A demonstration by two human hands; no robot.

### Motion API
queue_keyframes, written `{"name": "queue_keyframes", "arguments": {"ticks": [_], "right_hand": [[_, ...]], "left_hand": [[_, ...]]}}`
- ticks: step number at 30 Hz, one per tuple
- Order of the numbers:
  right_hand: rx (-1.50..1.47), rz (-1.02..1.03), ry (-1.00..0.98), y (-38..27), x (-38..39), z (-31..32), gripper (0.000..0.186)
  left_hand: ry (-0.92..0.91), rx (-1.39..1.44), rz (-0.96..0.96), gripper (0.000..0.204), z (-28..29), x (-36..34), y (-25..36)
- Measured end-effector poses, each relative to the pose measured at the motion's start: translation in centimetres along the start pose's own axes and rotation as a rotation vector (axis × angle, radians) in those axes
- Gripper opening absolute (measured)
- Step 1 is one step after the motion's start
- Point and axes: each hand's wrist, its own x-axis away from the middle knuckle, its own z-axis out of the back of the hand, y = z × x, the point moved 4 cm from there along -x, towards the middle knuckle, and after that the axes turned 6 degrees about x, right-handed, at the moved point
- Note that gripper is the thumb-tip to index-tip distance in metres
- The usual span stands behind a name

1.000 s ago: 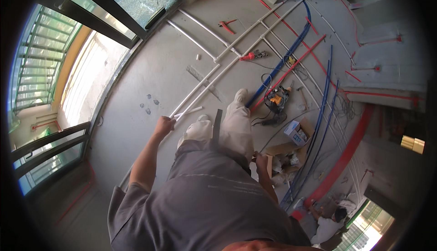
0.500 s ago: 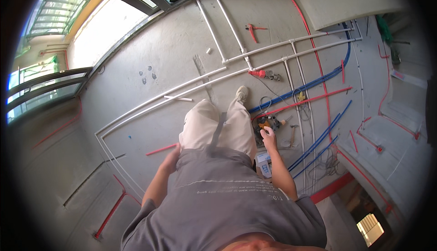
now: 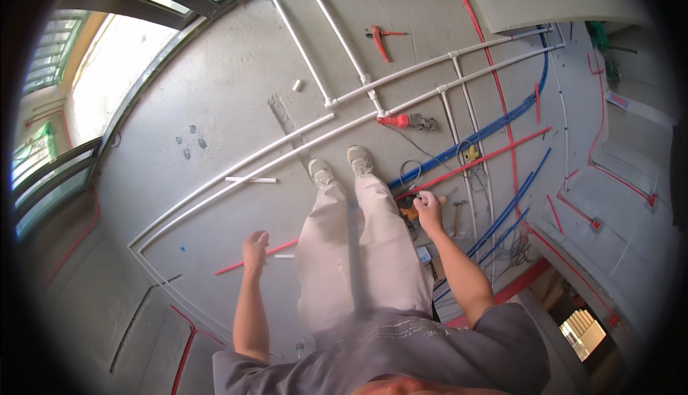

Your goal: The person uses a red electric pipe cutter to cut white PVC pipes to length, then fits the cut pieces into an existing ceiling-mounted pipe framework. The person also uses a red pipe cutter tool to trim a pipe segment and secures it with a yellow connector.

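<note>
My right hand (image 3: 430,210) hangs over the tools beside my right leg. Its thumb and fingers are pinched together, and a tiny dark thing may show at the tips, too small to name. Partly hidden behind it lies an orange and black power tool (image 3: 410,213). My left hand (image 3: 255,249) is out at my left side, fingers curled in, with nothing visible in them. Below this hand a red pipe (image 3: 233,267) lies on the floor, and a short white pipe (image 3: 284,256) sits close by.
Long white pipes (image 3: 236,174) with fittings run over the floor ahead. Beyond my feet lie a red corded tool with a grey head (image 3: 408,121) and a red pipe cutter (image 3: 381,36). Blue pipes (image 3: 502,124), a hammer (image 3: 457,216) and tangled grey cable (image 3: 510,250) are at the right.
My body has straightened, and both my feet now show, side by side. The left hand has come away from my hip, forward and outward. My right hand has shifted slightly forward, still pinched.
</note>
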Motion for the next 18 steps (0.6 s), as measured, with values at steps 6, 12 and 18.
{"name": "queue_keyframes", "arguments": {"ticks": [6, 12, 18], "right_hand": [[-0.532, -0.347, -0.253, 7.3, -20.7, -14.1, 0.044], [-1.025, -0.337, 0.134, 11.6, -34.9, -25.8, 0.046], [-1.229, -0.289, 0.290, 15.0, -39.8, -29.8, 0.032]], "left_hand": [[-0.159, -0.316, -0.237, 0.032, -11.0, -21.2, -0.6], [-0.212, -0.722, -0.648, 0.027, -24.2, -38.2, 2.8], [-0.260, -0.745, -0.953, 0.020, -31.8, -45.8, 5.0]]}}
